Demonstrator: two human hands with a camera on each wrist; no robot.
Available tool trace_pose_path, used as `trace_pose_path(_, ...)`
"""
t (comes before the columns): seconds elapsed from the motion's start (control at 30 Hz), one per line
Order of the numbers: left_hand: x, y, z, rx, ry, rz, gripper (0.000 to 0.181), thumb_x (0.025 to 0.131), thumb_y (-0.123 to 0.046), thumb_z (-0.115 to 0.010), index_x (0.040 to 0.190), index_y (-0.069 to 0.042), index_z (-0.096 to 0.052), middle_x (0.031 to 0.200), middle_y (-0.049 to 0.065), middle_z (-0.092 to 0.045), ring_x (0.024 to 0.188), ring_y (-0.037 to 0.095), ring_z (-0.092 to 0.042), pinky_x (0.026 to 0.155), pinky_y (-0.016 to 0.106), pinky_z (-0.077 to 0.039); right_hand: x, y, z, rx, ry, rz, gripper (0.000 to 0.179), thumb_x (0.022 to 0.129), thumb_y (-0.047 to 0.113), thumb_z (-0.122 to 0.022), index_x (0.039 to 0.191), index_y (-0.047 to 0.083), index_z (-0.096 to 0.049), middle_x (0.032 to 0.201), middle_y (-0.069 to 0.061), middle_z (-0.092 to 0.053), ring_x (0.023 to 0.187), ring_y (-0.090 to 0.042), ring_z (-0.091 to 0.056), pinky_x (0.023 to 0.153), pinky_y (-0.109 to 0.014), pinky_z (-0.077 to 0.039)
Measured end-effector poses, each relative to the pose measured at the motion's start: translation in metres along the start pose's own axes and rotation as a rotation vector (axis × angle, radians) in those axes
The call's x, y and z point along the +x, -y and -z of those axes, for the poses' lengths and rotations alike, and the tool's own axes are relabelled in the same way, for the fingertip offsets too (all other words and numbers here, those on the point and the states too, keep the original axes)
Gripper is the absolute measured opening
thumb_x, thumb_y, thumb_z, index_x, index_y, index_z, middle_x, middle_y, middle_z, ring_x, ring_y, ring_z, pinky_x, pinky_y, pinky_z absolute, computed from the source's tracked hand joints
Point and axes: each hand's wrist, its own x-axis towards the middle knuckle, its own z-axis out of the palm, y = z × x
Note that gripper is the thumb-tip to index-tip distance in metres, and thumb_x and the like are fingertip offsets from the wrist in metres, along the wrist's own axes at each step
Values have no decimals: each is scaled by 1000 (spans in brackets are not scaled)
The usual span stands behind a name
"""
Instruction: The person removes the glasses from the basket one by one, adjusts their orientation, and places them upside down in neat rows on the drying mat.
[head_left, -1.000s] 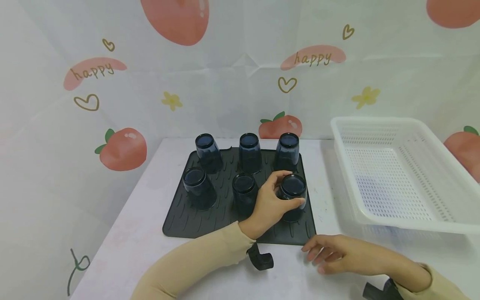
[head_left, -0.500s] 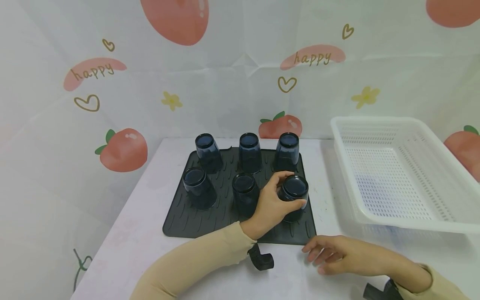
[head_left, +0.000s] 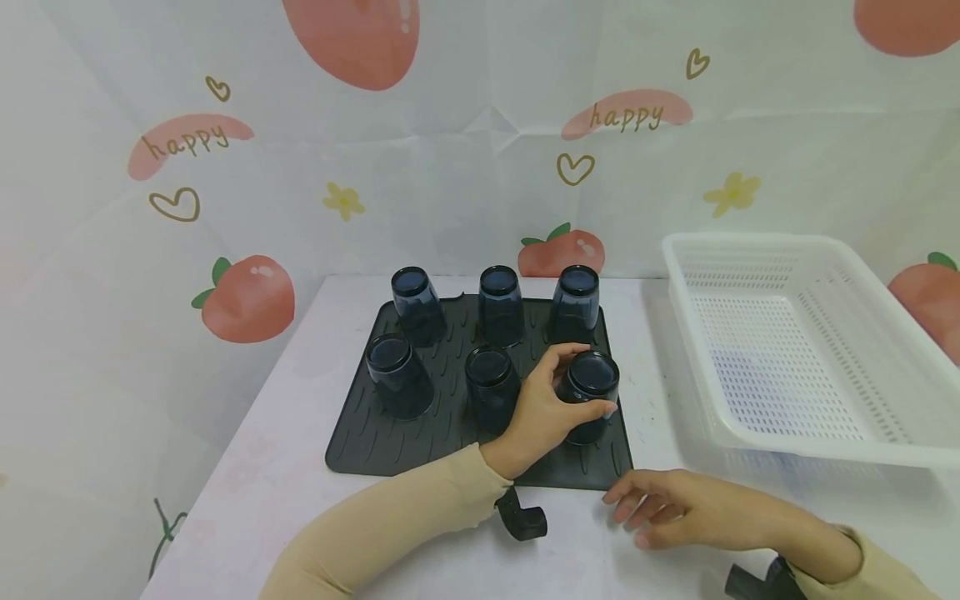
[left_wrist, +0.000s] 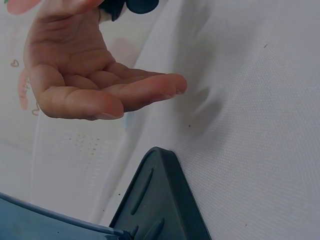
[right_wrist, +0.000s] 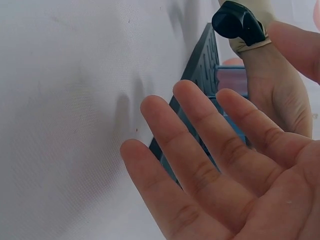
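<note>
My left hand (head_left: 536, 408) grips an upside-down dark blue drinking glass (head_left: 592, 375) at the front right of a black ribbed drying mat (head_left: 375, 446), thumb on the near side and fingers round the far side. In the left wrist view a blue piece of glass (left_wrist: 45, 220) shows beside the mat's corner (left_wrist: 155, 195). My right hand (head_left: 682, 508) holds nothing, its fingers loosely bent near the mat's front right corner. The right wrist view shows its spread fingers (right_wrist: 200, 170), with the left hand (right_wrist: 277, 95) behind them.
Close left of the gripped glass stands another upturned glass (head_left: 489, 392), and a further one (head_left: 397, 379) is at the mat's left. Three more, including the right one (head_left: 576, 304), line the back. A white perforated plastic basket (head_left: 712, 400) sits on the right, before a printed cloth backdrop (head_left: 450, 167).
The gripped glass has shifted slightly to the right and towards me, its top moving with my left thumb. My right hand has stayed in place.
</note>
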Motion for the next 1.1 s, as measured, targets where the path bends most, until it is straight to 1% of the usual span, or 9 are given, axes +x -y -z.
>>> trace_pose_path(0.17,1,2,0,-18,9,-3,70,74,-5,-83,133,-16,-49,122,6,-58,109,10,-60,95,23,-49,0,-1,0,-11,1,18,32,95,14,-61,126,5,-54,113,-4,-64,102,-9,-62,83,-19,-52)
trace_pose_path(0.33,1,3,1,-15,15,-2,72,74,-5,-84,134,-19,-48,121,3,-58,107,8,-61,93,23,-51,0,-2,1,-8,2,19,32,95,13,-60,126,5,-54,114,-4,-64,102,-9,-62,83,-19,-52)
trace_pose_path(0.6,0,1,1,-24,27,-3,71,75,-4,-82,136,-16,-47,125,6,-58,111,11,-59,96,23,-49,0,-3,1,-12,2,23,32,95,14,-61,126,5,-54,114,-3,-64,103,-8,-62,83,-19,-52)
trace_pose_path(0.83,0,1,1,10,19,5,73,75,-6,-83,137,-17,-46,126,2,-58,114,8,-57,99,22,-47,0,-3,0,4,4,15,33,96,14,-60,126,3,-53,114,-5,-64,103,-10,-62,83,-19,-52)
trace_pose_path(1.1,1,3,0,-6,28,1,73,75,-4,-82,137,-17,-46,126,2,-59,113,8,-57,97,23,-48,0,-2,-1,26,3,-3,33,95,14,-60,126,2,-54,114,-6,-64,102,-10,-62,83,-18,-51)
